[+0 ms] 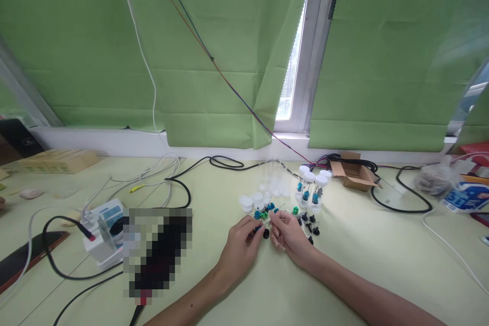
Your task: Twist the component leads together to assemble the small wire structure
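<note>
My left hand is closed, its thumb and fingers pinched round a small blue piece that is mostly hidden. Beside it, the thumb and forefinger of my right hand pinch another small blue piece; a thin stem seems to stand near it. Around the fingertips lie loose green pieces, blue ones and several black pieces, some with thin stems. Round white caps sit just beyond my left hand. Clear tubes with white caps stand behind my right hand, blue pieces inside them.
Uncapped clear tubes stand at the back. An open cardboard box is behind right, with black cable around it. At left are a white power strip, cables and a pixelated dark object. A blue-white packet lies far right.
</note>
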Action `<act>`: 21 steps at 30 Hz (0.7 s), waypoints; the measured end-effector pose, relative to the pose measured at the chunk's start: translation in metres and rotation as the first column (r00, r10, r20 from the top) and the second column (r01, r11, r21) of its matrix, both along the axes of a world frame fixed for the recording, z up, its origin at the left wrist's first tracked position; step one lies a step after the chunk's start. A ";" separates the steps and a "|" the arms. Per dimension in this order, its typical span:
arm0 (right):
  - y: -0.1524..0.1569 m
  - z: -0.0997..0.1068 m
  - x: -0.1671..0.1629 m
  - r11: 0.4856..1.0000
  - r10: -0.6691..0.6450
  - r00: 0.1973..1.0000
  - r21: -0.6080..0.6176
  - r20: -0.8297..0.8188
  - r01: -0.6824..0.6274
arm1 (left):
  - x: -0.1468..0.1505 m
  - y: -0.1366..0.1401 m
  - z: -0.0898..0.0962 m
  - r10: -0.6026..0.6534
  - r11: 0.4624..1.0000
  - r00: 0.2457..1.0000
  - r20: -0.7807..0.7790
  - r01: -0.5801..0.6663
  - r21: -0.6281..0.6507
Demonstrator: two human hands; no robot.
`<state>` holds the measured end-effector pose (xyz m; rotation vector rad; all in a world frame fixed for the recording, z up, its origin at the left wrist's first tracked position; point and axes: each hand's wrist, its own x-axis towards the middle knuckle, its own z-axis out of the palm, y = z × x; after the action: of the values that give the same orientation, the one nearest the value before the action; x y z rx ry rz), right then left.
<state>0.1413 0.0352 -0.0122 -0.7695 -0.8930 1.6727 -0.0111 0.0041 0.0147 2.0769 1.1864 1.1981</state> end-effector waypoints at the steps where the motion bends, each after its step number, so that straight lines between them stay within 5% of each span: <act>1: 0.000 0.000 0.000 1.000 0.002 1.000 -0.002 0.013 -0.002 | -0.001 0.000 0.000 -0.010 0.999 1.000 -0.030 0.011 0.033; 21: -0.003 0.004 0.004 0.999 0.027 0.997 -0.036 0.074 -0.024 | -0.012 0.004 -0.012 0.020 0.951 0.881 -0.472 0.129 0.282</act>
<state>0.1450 0.0325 -0.0081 -0.8525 -0.9309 1.6950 -0.0227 0.0084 0.0023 2.7322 1.1851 0.9178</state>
